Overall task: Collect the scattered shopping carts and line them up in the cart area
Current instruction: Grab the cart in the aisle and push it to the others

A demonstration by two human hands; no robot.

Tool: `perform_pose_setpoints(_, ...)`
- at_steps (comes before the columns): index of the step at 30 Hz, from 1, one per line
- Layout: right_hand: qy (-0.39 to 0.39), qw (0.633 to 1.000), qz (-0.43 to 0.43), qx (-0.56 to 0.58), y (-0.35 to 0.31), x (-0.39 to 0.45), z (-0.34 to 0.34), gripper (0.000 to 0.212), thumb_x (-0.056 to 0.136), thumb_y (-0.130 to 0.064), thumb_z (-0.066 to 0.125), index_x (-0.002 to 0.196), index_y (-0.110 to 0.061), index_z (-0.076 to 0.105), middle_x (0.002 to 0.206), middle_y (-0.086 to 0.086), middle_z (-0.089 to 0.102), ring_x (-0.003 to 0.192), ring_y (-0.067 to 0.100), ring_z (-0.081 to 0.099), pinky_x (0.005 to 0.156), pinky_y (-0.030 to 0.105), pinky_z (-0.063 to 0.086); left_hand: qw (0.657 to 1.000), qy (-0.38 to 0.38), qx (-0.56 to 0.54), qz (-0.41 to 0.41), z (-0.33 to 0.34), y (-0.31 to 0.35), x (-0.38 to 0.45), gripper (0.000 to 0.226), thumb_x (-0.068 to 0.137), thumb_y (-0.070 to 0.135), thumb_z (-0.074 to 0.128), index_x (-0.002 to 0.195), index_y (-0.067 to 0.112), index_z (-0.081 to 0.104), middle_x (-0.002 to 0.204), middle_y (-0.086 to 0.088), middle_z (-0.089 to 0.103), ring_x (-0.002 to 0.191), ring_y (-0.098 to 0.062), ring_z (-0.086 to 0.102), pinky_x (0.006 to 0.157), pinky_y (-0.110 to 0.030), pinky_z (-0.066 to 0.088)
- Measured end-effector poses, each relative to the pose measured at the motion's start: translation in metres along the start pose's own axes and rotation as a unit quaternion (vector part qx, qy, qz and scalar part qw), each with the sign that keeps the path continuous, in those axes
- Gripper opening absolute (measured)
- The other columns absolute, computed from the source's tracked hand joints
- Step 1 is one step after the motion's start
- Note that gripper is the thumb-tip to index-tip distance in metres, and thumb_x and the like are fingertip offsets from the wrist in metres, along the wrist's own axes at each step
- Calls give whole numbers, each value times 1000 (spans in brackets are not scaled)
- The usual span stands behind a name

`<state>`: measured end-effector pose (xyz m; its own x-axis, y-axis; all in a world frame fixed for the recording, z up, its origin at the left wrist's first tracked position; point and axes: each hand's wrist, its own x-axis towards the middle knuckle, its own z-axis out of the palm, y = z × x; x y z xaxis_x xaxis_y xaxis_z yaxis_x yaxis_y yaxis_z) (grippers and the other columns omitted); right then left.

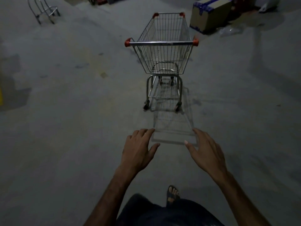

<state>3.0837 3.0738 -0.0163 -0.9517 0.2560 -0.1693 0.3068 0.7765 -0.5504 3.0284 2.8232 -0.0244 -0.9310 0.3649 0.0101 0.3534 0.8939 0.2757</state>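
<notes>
You are reaching both empty, spread hands, left hand [139,150] and right hand [206,151], toward the shopping cart [164,53] ahead; its handle bar [162,43] likely needs gripping next.

Counts from the head view:
- 1 complete shopping cart [162,51], wire basket, 4 red corner caps, 1 handle bar [160,43]. 2 rear wheels clearly visible, front ones hidden in shadow.
- 1 bare metal cart frame [43,10] at top left, partly cropped.
- 1 cardboard box [210,15] with blue tape, top right.
- 2 hands: left hand [138,152], right hand [206,152], both empty with fingers spread.
- 1 sandalled foot [173,194].
- Dark clutter along the top edge: too dim to count.
</notes>
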Motion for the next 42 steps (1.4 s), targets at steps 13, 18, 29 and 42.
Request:
perform_pose_setpoints(13,-24,997,-36,-57,-50,201,-11,61,100,-48,63,153,-21,48,153,4,54,138,27,51,107,41,42,998,5,-38,-57,8,-66,168,68,98,66,40,147,22,56,138,-4,64,122,-27,58,92,-43,49)
perform_pose_setpoints(18,-3,997,-32,-66,-97,294,-25,53,99,-44,66,145,-20,54,143,7,60,130,31,57,100,41,47,999,16,-31,-26,-16,-107,273,56,100,55,61,145,21,58,138,-5,65,122,-30,59,94,-45,50)
perform_pose_setpoints(29,51,991,-21,-119,-149,480,-64,64,99,-48,64,153,-18,46,151,12,54,136,33,52,108,48,44,995,43,25,89,-67,-162,516,53,97,55,60,136,19,63,127,-9,68,116,-34,61,88,-48,52)
perform_pose_setpoints(42,-90,962,-58,-252,-102,631,-74,79,87,-94,27,108,-31,70,104,2,73,96,22,67,119,54,29,988,-90,85,89,-42,-189,641,69,95,87,34,99,24,62,96,-4,70,82,-25,64,87,-45,53)
